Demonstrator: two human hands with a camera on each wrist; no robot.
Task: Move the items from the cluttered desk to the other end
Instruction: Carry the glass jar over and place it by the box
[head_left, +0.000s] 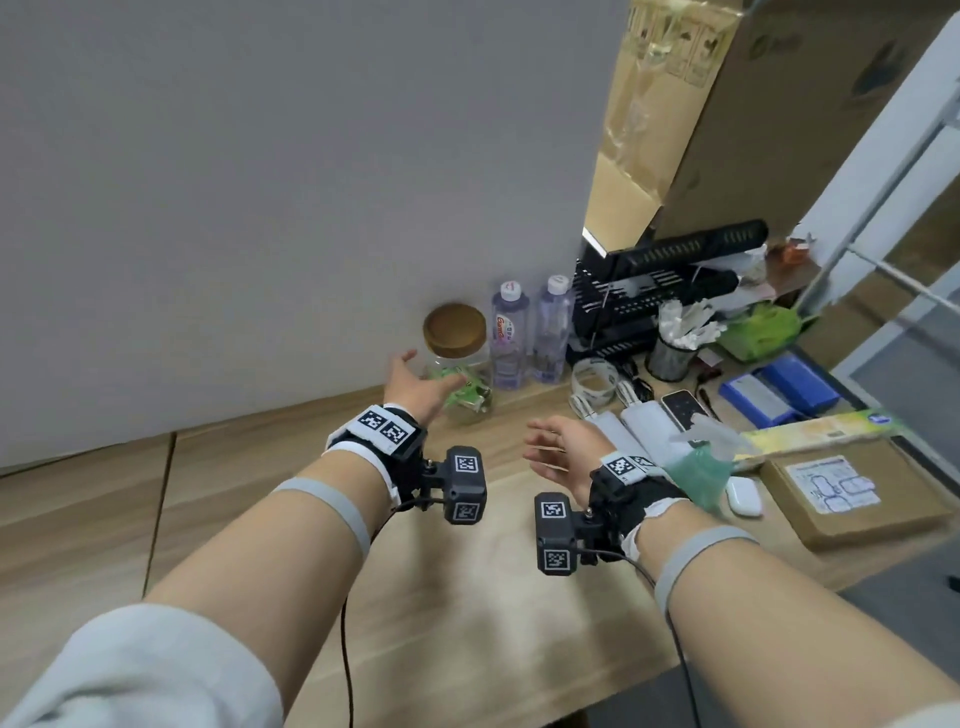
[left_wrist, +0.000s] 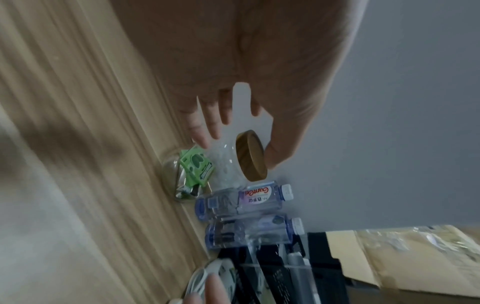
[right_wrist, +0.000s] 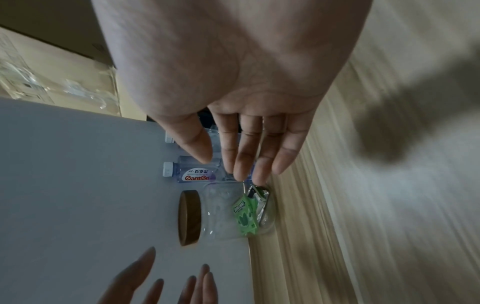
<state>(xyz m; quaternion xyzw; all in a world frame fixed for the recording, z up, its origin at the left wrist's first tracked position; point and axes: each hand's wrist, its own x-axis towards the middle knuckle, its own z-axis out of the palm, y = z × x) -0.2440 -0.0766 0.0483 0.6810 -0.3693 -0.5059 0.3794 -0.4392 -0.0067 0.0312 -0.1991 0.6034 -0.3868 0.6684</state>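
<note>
A clear glass jar (head_left: 462, 395) with a round wooden lid (head_left: 454, 330) stands by the wall and holds green packets (left_wrist: 197, 166). My left hand (head_left: 431, 371) is open right at the jar, thumb near the lid and fingers spread beside the glass; I cannot tell whether it touches. In the left wrist view that hand (left_wrist: 239, 148) frames the jar (left_wrist: 221, 164). My right hand (head_left: 535, 444) hovers open over the desk, nearer to me and to the jar's right, holding nothing. In its own wrist view this hand (right_wrist: 226, 164) has straight fingers in front of the jar (right_wrist: 223, 214).
Two water bottles (head_left: 509, 338) (head_left: 553, 332) stand right of the jar, then a black file rack (head_left: 649, 291) and a pen cup (head_left: 670, 348). A tape roll (head_left: 595, 382), white power banks (head_left: 644, 426), phone (head_left: 685, 410), spray bottle (head_left: 696, 462), mouse (head_left: 743, 496), blue boxes (head_left: 779, 389) and cardboard box (head_left: 852, 493) crowd the right.
</note>
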